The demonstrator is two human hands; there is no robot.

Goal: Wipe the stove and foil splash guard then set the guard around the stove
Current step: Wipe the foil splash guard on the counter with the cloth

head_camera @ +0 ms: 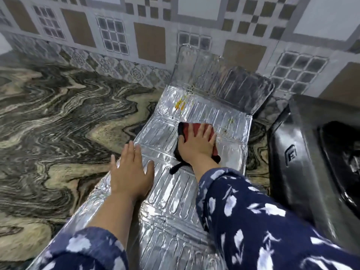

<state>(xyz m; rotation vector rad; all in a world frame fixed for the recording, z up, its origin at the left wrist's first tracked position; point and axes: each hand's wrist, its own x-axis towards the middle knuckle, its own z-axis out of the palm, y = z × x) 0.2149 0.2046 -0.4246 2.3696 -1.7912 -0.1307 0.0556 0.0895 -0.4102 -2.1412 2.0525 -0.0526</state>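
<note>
The foil splash guard [204,112] lies unfolded along the marble counter, its far panels bent up against the tiled wall. Yellow-orange stains mark a far panel. My right hand [196,145] presses flat on a red and black cloth [187,131] in the middle of the guard. My left hand [129,170] rests flat with fingers spread on the guard's left edge, holding it down. At the right edge stands the steel stove [303,152], only partly in view.
Swirled grey and beige marble counter [64,117] stretches to the left of the guard. A patterned tiled wall [148,30] runs along the back. The stove sits close to the guard's right side.
</note>
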